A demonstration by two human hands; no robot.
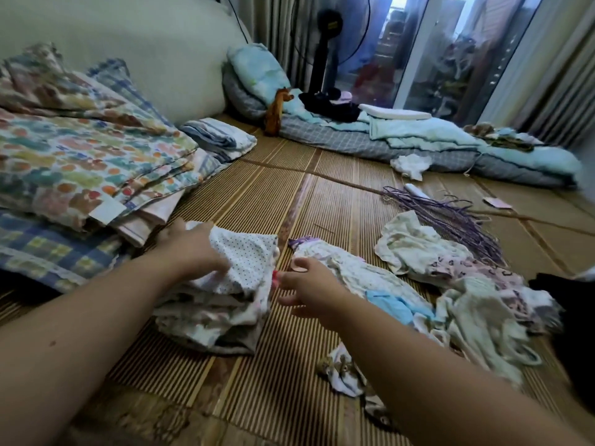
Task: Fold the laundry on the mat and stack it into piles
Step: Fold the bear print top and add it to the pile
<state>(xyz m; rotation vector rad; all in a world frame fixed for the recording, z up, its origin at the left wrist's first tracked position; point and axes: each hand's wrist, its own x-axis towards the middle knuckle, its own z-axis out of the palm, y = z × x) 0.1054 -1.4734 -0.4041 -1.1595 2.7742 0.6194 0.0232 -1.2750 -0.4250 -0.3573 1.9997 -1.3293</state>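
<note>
Nearest, a small crumpled cloth (pixel 343 373) lies on the mat (pixel 257 201), below the right forearm and not yet folded. Just past it both hands meet at the pile (pixel 206 320) of folded clothes, which sits on the mat left of centre. The left hand (pixel 190 249) rests on the dotted piece (pixel 244 255) that tops the pile. Its fingers bend down into the cloth, but blur hides whether they grip or only press. The right hand (pixel 309 284) is at the pile's right edge, fingers loosely apart, tips touching the dotted piece's hem and holding nothing that I can see.

The step in hand looks like setting a folded piece on the pile and squaring it. To the right a heap (pixel 467 304) of unfolded laundry sprawls on the mat, so much of the task remains. The next move likely calls for letting go of the pile without tipping it, then reaching right for one piece from the heap.

Beyond lie purple hangers (pixel 450 217). Quilts (pixel 80 162) are stacked at left. Bedding (pixel 418 140) and a fan (pixel 328 43) stand farthest.
</note>
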